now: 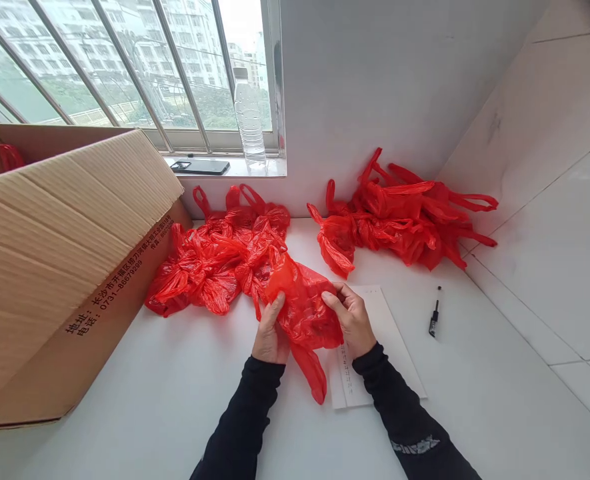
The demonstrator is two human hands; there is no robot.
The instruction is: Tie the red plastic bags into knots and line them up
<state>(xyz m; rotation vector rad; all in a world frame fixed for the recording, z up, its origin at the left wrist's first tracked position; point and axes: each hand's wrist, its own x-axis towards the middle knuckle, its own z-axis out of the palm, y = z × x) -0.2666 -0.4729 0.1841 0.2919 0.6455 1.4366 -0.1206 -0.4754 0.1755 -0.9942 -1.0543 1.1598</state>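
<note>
Both of my hands grip one crumpled red plastic bag point(302, 310) just above the white table point(175, 400). My left hand point(269, 333) pinches its left side with thumb up. My right hand point(352, 320) clasps its right side. A tail of the bag hangs down between my wrists. Behind it lies a pile of knotted red bags point(215, 257), touching the bag I hold. A second pile of red bags point(399, 217) rests against the wall to the right.
A large open cardboard box point(59, 267) stands at the left with a red bag inside. A sheet of paper point(375, 347) lies under my right wrist, a black pen point(434, 317) right of it. On the windowsill stand a water bottle point(249, 123) and a phone point(201, 166).
</note>
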